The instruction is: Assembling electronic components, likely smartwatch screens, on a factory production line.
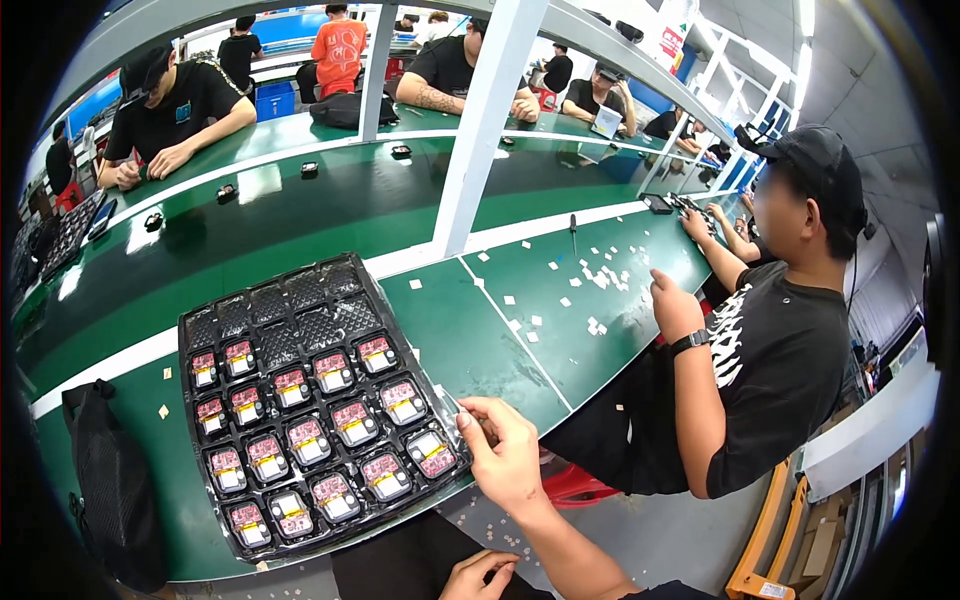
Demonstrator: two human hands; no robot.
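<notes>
in the head view, we see the black tray (268,302) lying on the green surface (450,340), close along its near edge, with red-and-white modules (308,438) in its nearer rows. our right hand (505,450) is at the tray's right rim, thumb and forefinger narrow; we cannot tell whether they pinch the rim or something small. our left hand (480,577) rests low by the lap, fingers curled, its grip unclear to us. the main risk we judge is a one-sided tug: with no left hand steadying it, the tray could swivel or tip past the edge, spilling modules onto the floor (640,540). sliding it right could sweep into the loose pale squares (537,321), and a careless fingertip could snag a module in the corner pocket.
</notes>
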